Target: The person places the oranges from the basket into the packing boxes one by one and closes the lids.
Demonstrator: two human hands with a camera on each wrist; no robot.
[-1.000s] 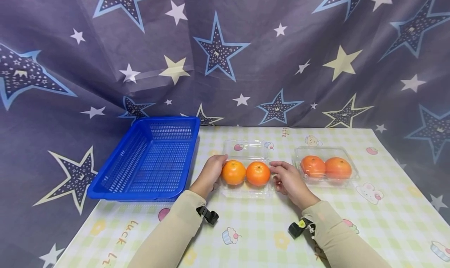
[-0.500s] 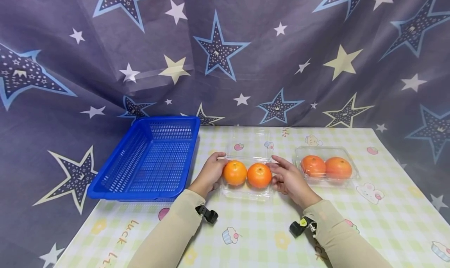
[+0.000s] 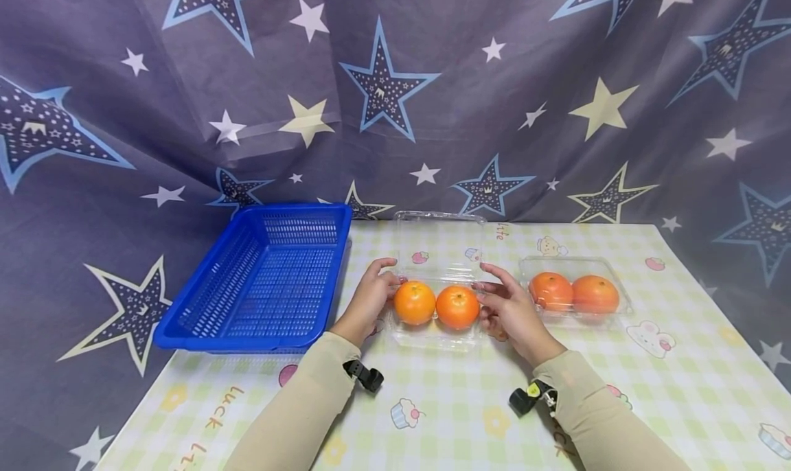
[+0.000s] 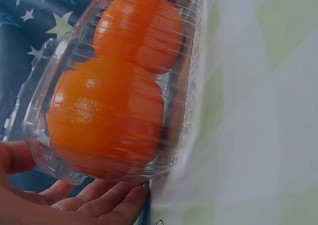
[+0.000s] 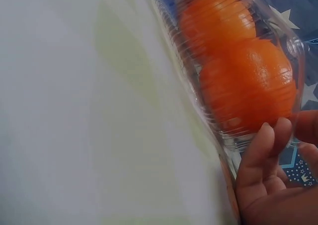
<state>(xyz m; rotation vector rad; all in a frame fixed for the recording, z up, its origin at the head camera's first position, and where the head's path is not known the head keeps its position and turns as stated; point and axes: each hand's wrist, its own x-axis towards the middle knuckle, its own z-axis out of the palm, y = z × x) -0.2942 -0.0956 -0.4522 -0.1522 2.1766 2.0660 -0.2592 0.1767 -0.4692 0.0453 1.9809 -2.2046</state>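
Two oranges [image 3: 415, 303] sit side by side in a clear plastic clamshell box [image 3: 432, 338], whose transparent lid [image 3: 441, 217] is tilted up at the back. My left hand [image 3: 369, 301] touches the box's left end; its upper finger lies by the lid side, and in the left wrist view the lower fingers [image 4: 107, 200] extend along the tray end. At the opposite end is my right hand [image 3: 511, 313]. Its upper finger reaches to the lid's hinge side, while bent fingertips [image 5: 266, 135] touch the tray in the right wrist view. The thumbs are hard to make out.
A blue plastic basket [image 3: 162, 337] stands at the left of the table. To the right, another clear clamshell box [image 3: 583, 263] holds two orange fruits [image 3: 595, 294] under its lid. Checked cloth [image 3: 457, 416] covers the table, and a star-patterned curtain [image 3: 432, 162] hangs behind it.
The lid has swung upward from lying low behind the oranges. Both hands' upper fingers have risen with it, while the box has shifted slightly right.
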